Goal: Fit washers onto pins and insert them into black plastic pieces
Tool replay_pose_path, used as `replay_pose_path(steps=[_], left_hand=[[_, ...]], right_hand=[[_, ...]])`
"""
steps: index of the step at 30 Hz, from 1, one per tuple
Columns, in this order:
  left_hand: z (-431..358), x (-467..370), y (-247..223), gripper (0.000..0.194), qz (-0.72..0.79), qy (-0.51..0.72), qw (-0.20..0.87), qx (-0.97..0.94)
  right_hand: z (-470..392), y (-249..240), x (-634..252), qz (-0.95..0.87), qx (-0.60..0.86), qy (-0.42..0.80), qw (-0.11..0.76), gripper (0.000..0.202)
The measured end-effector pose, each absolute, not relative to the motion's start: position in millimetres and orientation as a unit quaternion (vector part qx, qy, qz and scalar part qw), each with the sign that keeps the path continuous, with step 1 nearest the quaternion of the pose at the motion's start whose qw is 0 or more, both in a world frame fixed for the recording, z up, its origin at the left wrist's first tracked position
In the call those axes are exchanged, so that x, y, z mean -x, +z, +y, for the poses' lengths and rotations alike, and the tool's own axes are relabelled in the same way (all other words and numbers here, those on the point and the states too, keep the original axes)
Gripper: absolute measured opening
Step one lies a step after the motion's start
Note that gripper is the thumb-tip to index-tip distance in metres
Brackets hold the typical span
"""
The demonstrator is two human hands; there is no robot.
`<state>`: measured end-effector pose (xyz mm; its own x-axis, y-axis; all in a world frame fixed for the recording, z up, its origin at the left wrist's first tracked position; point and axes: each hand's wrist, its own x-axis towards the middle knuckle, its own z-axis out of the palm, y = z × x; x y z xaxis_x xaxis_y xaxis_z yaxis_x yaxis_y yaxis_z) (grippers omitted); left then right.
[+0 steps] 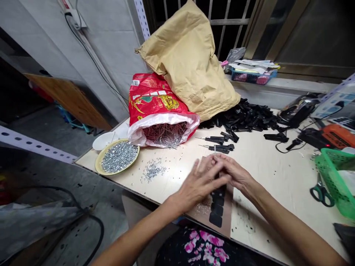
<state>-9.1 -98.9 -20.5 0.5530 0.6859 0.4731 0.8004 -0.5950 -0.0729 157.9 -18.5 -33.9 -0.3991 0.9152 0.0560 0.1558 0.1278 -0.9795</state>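
My left hand (198, 183) is palm down over a brown board (203, 218), its fingers stretched and apart, the tips reaching against my right hand. My right hand (235, 171) has its fingers closed together above the board's upper part. A thin, pale upright piece (215, 148) shows just beyond the fingertips. Whatever lies between the fingers is hidden. A strip of black square pieces (216, 212) runs down the board below my hands, with small clear bits (203, 207) beside it. Just past my hands lie black parts with thin metal pins (222, 147).
Left on the table are a yellow bowl of small metal pieces (99, 164) and a loose scatter (154, 170). Behind stand a red bag of long pins (155, 96), a brown paper sack (191, 62) and a black parts heap (246, 116). Scissors (321, 192) and a green basket (330, 181) are right.
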Motion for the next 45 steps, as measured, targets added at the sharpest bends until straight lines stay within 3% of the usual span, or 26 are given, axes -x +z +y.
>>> replay_pose_path(steps=[4, 7, 14, 21, 23, 26, 28, 30, 35, 45], left_hand=[[-108.1, 87.4, -44.7, 0.033, -0.651, -0.228, 0.17, 0.704], [-103.9, 130.6, -62.3, 0.023, -0.73, -0.168, 0.142, 0.647], [-90.5, 146.7, -78.9, 0.024, -0.704, -0.091, 0.084, 0.699], [-80.8, 147.8, -75.3, 0.019, -0.71, -0.22, -0.012, 0.669], [-79.6, 141.0, -68.7, 0.015, -0.711, -0.325, -0.1, 0.615], [-79.9, 120.5, -54.1, 0.023, -0.657, -0.49, -0.36, 0.446], [-81.2, 103.0, -43.4, 0.031, -0.575, -0.543, -0.524, 0.317], [-82.6, 85.8, -34.3, 0.035, -0.519, -0.573, -0.588, 0.238], [-83.2, 54.4, -22.2, 0.034, -0.511, -0.629, -0.546, 0.212], [-82.5, 33.9, -15.4, 0.029, -0.544, -0.628, -0.472, 0.295]], right_hand=[[-5.6, -21.2, -158.4, -0.608, 0.399, 0.566, 0.388, 0.042], [-16.4, -22.6, -148.5, -0.636, 0.396, 0.541, 0.382, 0.043], [-35.2, -23.3, -134.4, -0.697, 0.405, 0.472, 0.356, 0.028], [-41.7, -19.8, -132.0, -0.738, 0.401, 0.403, 0.365, 0.019], [-42.5, -17.0, -126.5, -0.764, 0.379, 0.363, 0.376, 0.017], [-42.6, -14.1, -116.7, -0.8, 0.339, 0.32, 0.378, 0.02], [-42.3, -13.3, -112.1, -0.825, 0.323, 0.281, 0.369, 0.023], [-42.0, -13.0, -110.6, -0.85, 0.315, 0.232, 0.353, 0.025], [-42.0, -11.9, -116.9, -0.878, 0.329, 0.149, 0.316, 0.026], [-42.0, -7.8, -128.5, -0.873, 0.374, 0.118, 0.289, 0.026]])
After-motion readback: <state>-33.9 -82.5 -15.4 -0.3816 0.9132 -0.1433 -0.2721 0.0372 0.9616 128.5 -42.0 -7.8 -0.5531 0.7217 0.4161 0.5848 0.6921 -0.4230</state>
